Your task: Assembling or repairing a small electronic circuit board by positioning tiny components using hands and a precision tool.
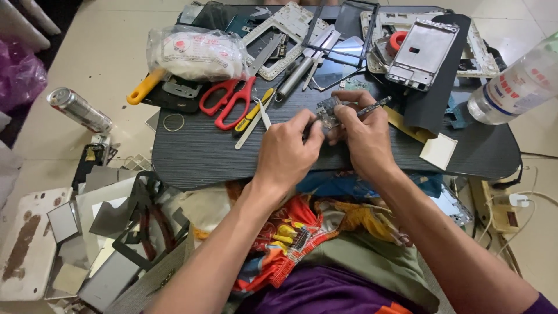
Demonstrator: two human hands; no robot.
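Observation:
My left hand (286, 152) and my right hand (361, 135) meet over the front of a low black table (197, 152). Between their fingertips is a small circuit board (328, 110), held above the tabletop. My right hand also grips a thin dark tool (373, 106) that sticks out to the right. My left fingers pinch the board's left edge. What lies under the board is hidden by my fingers.
Red-handled scissors (230, 100), a yellow-handled tool (143, 87), a plastic bag (196, 53), phone frames (419, 53) and a red tape roll (397, 40) crowd the table's back. A plastic bottle (514, 85) lies right, a can (79, 109) left. Glass and metal panels (99, 232) litter the floor.

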